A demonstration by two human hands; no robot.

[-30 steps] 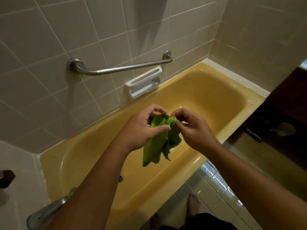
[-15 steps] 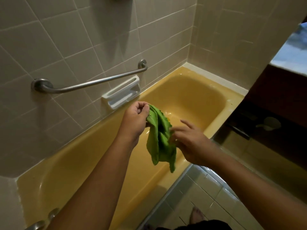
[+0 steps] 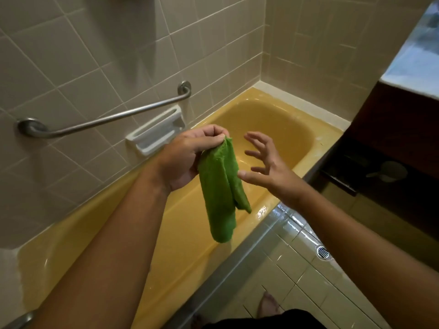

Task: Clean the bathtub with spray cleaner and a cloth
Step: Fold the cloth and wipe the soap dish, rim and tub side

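Rt hand (image 3: pixel 263 167) has come off the cloth (image 3: pixel 221 186) since half a sec ago. It's now spread wide & holds nothing, thumb just beside the fabric. Cloth hangs folded lengthwise from lt hand (image 3: pixel 187 157), pinched at its top edge by thumb & curled fingers, over the near rim of the bathtub (image 3: pixel 273 119). Prob. light, soft, floppy. Best taken at the top fold or bunched mid-length. Grab bar (image 3: pixel 107 119) & soap dish (image 3: pixel 156 132) on far wall.

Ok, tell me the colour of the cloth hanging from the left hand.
Bright green, plain with no pattern; the cloth shows clearly in the head view.
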